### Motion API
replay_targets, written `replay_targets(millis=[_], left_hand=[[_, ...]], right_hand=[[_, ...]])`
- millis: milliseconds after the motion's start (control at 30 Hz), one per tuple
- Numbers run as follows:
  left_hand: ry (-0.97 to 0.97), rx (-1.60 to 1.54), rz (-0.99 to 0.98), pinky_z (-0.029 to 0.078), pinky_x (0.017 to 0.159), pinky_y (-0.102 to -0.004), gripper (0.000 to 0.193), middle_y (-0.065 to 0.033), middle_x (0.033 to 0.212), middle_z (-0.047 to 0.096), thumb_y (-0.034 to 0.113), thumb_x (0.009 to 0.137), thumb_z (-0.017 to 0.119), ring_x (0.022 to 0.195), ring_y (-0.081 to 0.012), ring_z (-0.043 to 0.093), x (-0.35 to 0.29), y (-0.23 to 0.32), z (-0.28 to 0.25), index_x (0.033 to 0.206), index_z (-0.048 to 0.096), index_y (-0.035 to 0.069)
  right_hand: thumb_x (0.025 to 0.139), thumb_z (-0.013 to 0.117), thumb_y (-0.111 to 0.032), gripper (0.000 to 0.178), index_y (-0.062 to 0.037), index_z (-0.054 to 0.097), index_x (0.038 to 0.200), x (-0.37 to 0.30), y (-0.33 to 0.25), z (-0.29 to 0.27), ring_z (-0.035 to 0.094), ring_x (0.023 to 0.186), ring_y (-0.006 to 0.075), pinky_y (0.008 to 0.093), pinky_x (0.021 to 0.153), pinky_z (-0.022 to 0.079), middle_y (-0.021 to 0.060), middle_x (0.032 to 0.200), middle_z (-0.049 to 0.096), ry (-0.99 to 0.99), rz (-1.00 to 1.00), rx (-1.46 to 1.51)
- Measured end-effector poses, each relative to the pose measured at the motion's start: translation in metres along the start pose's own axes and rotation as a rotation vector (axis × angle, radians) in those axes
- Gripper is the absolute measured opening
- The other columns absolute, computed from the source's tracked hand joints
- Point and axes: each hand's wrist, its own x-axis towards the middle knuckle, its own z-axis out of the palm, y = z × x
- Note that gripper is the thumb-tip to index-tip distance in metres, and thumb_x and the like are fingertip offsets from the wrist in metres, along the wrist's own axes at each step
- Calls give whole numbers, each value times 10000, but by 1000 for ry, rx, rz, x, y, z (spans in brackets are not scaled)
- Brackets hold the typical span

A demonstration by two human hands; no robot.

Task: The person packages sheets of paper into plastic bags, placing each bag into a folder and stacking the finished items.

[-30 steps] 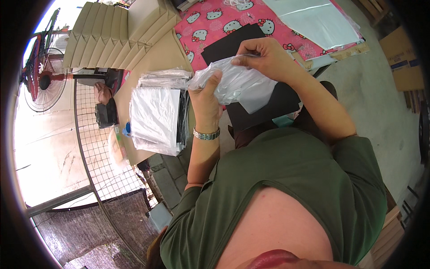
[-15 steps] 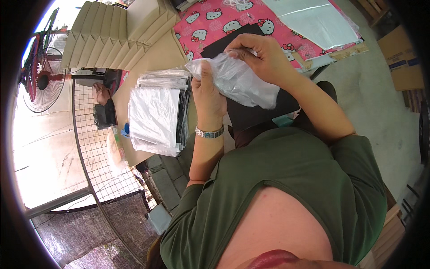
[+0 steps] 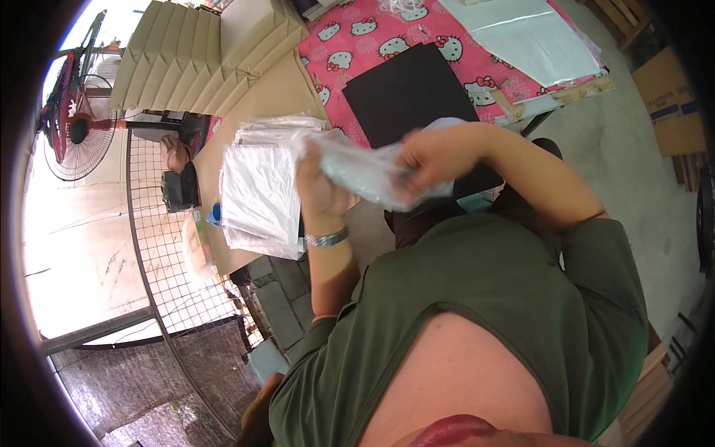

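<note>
Between my two hands stretches a clear plastic bag (image 3: 361, 173), smeared by motion. My left hand (image 3: 322, 190), with a metal watch band at the wrist, grips its left end with the thumb up. The right end is pinched in my right hand (image 3: 436, 160), whose fingers are blurred. Beneath and beyond the hands lies a black sheet (image 3: 402, 89), part of it hidden by my right arm. Just left of my left hand rests a stack of flat items in clear plastic (image 3: 259, 195).
Folded tan paper pieces (image 3: 171, 59) are piled at the far left on brown board. A pink patterned cover (image 3: 350, 45) lies over the table, with white plastic sheets (image 3: 521, 41) at the far right. A fan (image 3: 78, 130) and wire mesh stand left; a cardboard box (image 3: 666, 100) is at right.
Both hands have come lower and nearer my body with the plastic bag. The bag is now drawn out sideways between them, and more of the black sheet shows.
</note>
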Motion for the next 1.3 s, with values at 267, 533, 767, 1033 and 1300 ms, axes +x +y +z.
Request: replay_targets(millis=[267, 533, 767, 1033, 1300], left_hand=[[179, 406, -121, 464, 810, -402, 418, -130, 1041, 579, 332, 893, 485, 920, -220, 569, -72, -26, -60, 1135, 500, -8], [-23, 975, -309, 477, 661, -287, 408, -51, 921, 597, 140, 748, 676, 752, -154, 575, -70, -16, -44, 1102, 511, 25], [9, -36, 34, 433, 883, -377, 475, -174, 1147, 527, 221, 839, 504, 1021, -294, 534, -33, 4, -36, 1224, 408, -40], [-109, 66, 9, 428, 910, -417, 600, -194, 1100, 562, 409, 754, 599, 1031, -285, 544, -30, 6, -44, 1144, 503, -37], [-216, 832, -527, 463, 814, -371, 497, -153, 1087, 577, 127, 753, 578, 913, -238, 588, -23, -12, -51, 1199, 443, -46]], right_hand=[[891, 525, -221, 213, -25, 574, 960, -32, 13, -11, 560, 752, 79, 259, 714, 472, -2, 833, 594, 578, 64, 1001], [889, 533, -268, 218, -64, 602, 927, -46, 21, -39, 574, 731, 115, 242, 689, 456, 53, 741, 604, 765, -126, 1050], [848, 600, -169, 166, -34, 589, 944, -65, 19, -45, 578, 739, 102, 230, 719, 452, 14, 778, 618, 71, 172, 349], [874, 560, -241, 190, -56, 594, 848, -69, 32, -50, 536, 621, 65, 213, 579, 444, -21, 743, 575, 549, 225, 825], [853, 584, -310, 276, -36, 575, 818, -51, 33, -66, 532, 678, 63, 233, 650, 440, -33, 755, 550, 688, -145, 872]])
